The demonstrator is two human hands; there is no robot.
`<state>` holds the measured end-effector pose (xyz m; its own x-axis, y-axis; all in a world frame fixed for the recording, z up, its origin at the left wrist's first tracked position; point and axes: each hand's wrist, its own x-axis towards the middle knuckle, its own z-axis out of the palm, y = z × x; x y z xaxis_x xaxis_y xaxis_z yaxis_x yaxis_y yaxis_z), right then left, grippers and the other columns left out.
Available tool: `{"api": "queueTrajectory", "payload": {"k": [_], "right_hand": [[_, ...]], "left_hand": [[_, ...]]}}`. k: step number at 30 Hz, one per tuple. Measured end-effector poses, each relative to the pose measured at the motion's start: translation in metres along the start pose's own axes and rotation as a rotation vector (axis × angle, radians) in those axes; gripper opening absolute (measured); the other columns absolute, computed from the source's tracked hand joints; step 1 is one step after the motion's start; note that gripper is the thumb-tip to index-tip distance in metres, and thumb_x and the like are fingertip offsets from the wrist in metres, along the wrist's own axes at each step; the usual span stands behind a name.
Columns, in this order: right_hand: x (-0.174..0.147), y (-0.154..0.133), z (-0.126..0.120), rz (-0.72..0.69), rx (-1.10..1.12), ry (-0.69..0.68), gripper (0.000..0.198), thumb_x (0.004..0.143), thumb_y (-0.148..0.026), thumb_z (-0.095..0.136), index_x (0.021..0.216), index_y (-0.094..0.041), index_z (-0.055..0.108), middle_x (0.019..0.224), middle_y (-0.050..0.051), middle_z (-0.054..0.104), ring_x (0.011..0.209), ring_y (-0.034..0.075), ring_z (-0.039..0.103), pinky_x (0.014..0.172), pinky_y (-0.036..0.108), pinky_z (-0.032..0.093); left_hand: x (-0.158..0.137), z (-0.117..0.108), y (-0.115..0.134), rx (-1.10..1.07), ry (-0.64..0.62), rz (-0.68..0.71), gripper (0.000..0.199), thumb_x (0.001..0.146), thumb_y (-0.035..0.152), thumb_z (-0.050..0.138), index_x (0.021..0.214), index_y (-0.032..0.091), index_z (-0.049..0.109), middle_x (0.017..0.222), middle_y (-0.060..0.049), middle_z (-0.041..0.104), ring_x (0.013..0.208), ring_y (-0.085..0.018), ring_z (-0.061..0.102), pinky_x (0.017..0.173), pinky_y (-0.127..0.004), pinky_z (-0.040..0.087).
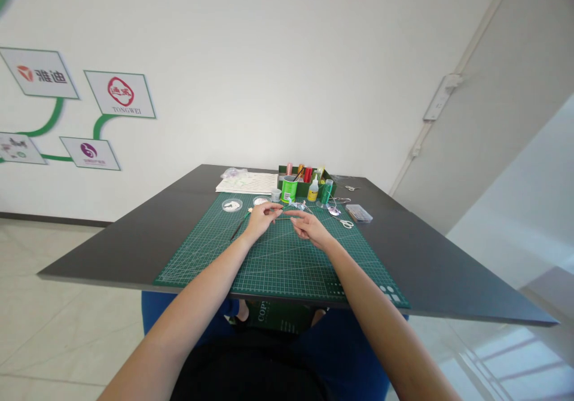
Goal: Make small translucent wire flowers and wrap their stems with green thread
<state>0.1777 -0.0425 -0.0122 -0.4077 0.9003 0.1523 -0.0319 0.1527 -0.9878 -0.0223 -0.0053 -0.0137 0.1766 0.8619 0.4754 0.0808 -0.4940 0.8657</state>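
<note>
My left hand is over the middle of the green cutting mat. Its thumb and forefinger press together on something too small to name. My right hand faces it from the right, forefinger stretched toward the left fingertips and the other fingers curled in. What those curled fingers hold, if anything, is hidden. A thin line, like a wire or thread, shows between the hands. Just beyond the fingertips is a small light-blue decorative piece, its details too small to make out. Beside my left wrist lies a dark thin tool.
Behind the hands stand a green can, a glue bottle, a green thread spool and a box of spools. White-handled scissors and a clear case lie right. A shallow dish and white sheets are left.
</note>
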Motion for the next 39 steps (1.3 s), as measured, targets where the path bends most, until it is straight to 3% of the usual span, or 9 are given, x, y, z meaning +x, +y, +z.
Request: {"api": "queueTrajectory", "payload": {"k": [7, 16, 28, 39], "right_hand": [[-0.0008, -0.0030, -0.0030, 0.007, -0.107, 0.045, 0.058, 0.078, -0.050, 0.070, 0.122, -0.012, 0.066, 0.045, -0.011, 0.041, 0.040, 0.007, 0.027, 0.042, 0.021, 0.017], [0.0010, 0.0014, -0.0065, 0.011, -0.216, 0.060, 0.051, 0.080, -0.045, 0.067, 0.117, -0.010, 0.071, 0.043, -0.010, 0.042, 0.039, 0.007, 0.030, 0.041, 0.021, 0.021], [-0.0005, 0.0002, -0.0070, 0.001, -0.295, 0.007, 0.047, 0.084, -0.041, 0.063, 0.119, -0.012, 0.072, 0.045, -0.009, 0.043, 0.040, 0.008, 0.034, 0.044, 0.021, 0.027], [-0.0022, -0.0029, -0.0057, -0.001, -0.425, -0.031, 0.043, 0.087, -0.034, 0.059, 0.120, -0.010, 0.072, 0.044, -0.007, 0.046, 0.040, 0.009, 0.038, 0.045, 0.021, 0.030]], "left_hand": [[-0.0001, 0.0001, -0.0022, 0.020, -0.001, 0.007, 0.022, 0.078, 0.031, 0.073, 0.093, 0.015, 0.076, 0.064, -0.001, 0.067, 0.049, -0.011, 0.054, 0.052, -0.024, 0.044], [0.0006, 0.0007, -0.0034, 0.035, 0.032, 0.006, 0.021, 0.078, 0.026, 0.071, 0.094, 0.014, 0.077, 0.082, -0.005, 0.073, 0.050, -0.010, 0.056, 0.052, -0.023, 0.046], [-0.0008, -0.0016, -0.0029, 0.073, 0.061, -0.011, 0.021, 0.080, 0.024, 0.069, 0.097, 0.013, 0.076, 0.087, -0.006, 0.072, 0.053, -0.010, 0.057, 0.051, -0.022, 0.046], [-0.0040, -0.0011, 0.0029, 0.363, 0.086, 0.107, 0.015, 0.081, 0.012, 0.068, 0.091, 0.018, 0.077, 0.084, -0.004, 0.073, 0.070, -0.016, 0.062, 0.069, -0.028, 0.048]]}}
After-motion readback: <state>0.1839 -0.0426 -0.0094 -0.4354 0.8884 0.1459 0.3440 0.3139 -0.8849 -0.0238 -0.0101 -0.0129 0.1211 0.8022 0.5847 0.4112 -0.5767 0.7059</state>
